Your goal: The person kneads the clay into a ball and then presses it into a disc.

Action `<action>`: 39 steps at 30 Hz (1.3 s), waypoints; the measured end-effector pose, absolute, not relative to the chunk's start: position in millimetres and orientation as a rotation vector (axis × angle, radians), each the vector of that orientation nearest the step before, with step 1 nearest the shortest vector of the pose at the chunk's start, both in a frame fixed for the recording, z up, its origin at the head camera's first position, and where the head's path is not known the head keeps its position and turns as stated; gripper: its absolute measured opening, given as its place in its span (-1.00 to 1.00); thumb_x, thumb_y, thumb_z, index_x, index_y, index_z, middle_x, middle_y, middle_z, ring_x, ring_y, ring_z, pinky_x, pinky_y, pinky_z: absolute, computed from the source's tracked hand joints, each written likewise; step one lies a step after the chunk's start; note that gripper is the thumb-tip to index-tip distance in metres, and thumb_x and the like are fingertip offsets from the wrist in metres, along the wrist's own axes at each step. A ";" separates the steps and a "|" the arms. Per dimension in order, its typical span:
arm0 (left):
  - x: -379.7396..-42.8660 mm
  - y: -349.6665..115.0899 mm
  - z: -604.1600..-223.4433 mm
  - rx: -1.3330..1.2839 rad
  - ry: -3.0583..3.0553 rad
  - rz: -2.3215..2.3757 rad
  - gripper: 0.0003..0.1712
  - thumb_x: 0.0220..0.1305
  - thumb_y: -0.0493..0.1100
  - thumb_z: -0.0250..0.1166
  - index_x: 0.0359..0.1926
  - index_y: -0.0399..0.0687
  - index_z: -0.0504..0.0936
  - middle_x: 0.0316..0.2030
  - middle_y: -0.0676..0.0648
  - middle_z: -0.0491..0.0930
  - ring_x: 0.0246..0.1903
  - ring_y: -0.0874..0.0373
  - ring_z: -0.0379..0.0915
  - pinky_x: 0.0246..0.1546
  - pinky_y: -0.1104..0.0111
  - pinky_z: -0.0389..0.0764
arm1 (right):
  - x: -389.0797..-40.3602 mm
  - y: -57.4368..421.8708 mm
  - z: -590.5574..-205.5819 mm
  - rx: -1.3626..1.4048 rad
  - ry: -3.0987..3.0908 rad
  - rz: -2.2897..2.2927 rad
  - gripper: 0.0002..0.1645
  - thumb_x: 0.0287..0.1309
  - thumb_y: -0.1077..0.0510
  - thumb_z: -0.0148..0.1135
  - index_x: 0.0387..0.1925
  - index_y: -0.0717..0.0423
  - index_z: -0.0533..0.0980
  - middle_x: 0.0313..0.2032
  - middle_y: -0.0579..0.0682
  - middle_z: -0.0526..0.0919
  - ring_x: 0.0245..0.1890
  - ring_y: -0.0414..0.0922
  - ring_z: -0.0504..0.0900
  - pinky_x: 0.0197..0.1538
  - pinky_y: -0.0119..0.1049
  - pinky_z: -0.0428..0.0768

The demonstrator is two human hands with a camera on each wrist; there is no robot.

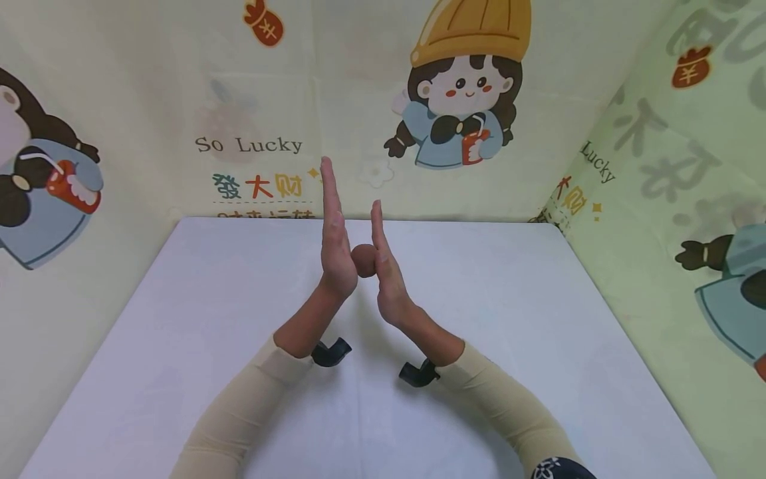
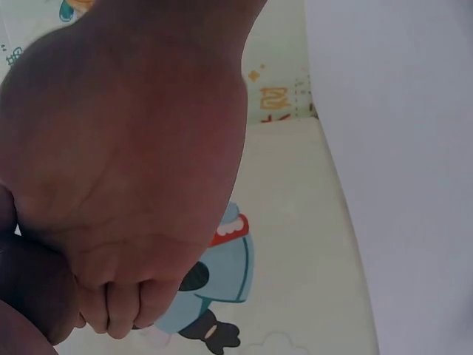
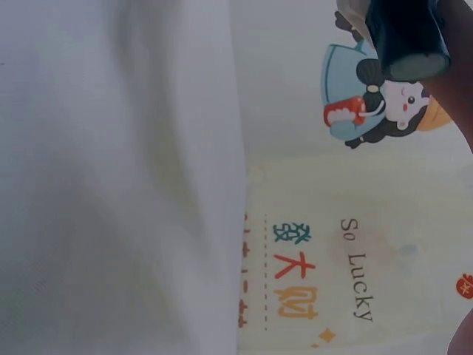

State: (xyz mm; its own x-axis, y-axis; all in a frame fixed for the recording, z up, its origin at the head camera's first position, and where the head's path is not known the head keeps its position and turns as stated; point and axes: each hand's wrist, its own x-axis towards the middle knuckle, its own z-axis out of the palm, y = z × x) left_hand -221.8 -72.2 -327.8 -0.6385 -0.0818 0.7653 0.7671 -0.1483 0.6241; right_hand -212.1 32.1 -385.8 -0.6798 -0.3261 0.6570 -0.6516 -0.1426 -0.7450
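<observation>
A small brown ball (image 1: 363, 260) sits between the two palms, raised over the white table. My left hand (image 1: 338, 249) is upright with straight fingers, its palm against the ball's left side. From the other side my right hand (image 1: 390, 279) presses on the ball, its fingers straight too and leaning toward the left hand. A large palm (image 2: 133, 170) fills the left of the left wrist view, with a dark rounded shape at its lower left. Only a sliver of a hand shows at the right wrist view's lower right edge.
The white tabletop (image 1: 509, 299) spreads under both forearms, with soft shadows on it. Walls covered in printed cloth (image 1: 347, 80) stand behind and at both sides. Black curved wrist mounts (image 1: 331, 352) stick out at the inner wrists. A dark patterned piece (image 1: 562, 469) shows at the bottom right.
</observation>
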 end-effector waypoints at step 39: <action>-246.3 -84.5 -370.9 -0.699 -1.895 -1.974 -0.18 0.54 0.01 -0.37 0.70 -0.09 -0.30 0.69 -0.04 -0.40 0.61 0.32 -0.53 0.55 0.00 -0.38 | -191.8 31.1 -359.5 1.178 -1.782 1.765 0.00 0.62 -0.33 -0.53 0.62 0.39 -0.33 0.67 0.16 -0.38 0.66 0.07 -0.38 0.60 0.07 -0.32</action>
